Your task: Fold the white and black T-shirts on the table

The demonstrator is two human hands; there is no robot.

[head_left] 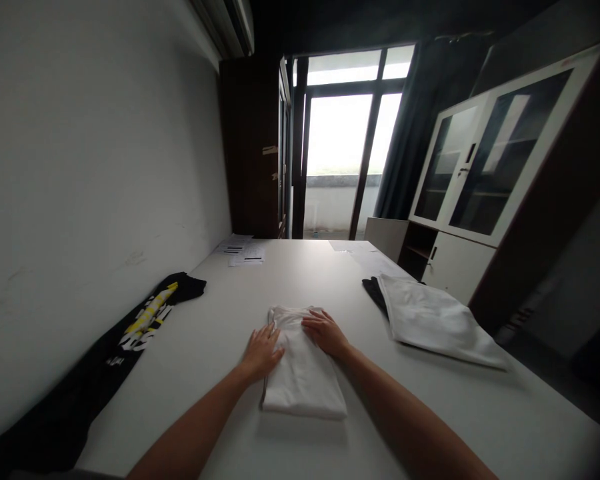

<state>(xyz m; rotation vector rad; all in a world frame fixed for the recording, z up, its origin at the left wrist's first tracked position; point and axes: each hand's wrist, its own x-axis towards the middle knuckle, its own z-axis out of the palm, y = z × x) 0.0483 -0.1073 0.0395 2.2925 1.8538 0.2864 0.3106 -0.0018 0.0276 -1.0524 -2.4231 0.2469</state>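
Note:
A white folded garment, perhaps a T-shirt (307,383), lies as a narrow rectangle on the white table (220,427) in front of me. My left hand (263,352) rests flat on its left edge, fingers stretched forward. On the upper right part of the cloth lies my right hand (326,333), palm down with the fingers extended. Neither hand grips the fabric. The near end of the bundle is smooth and folded, while its far end near the fingers looks a little wrinkled.
Along the left wall lies a black garment (105,373) with yellow and white print. Folded white cloth (435,320) sits on dark fabric (375,297) at the right. Paper sheets (245,255) lie at the far left; a glass-door cabinet (505,153) stands beyond the right edge.

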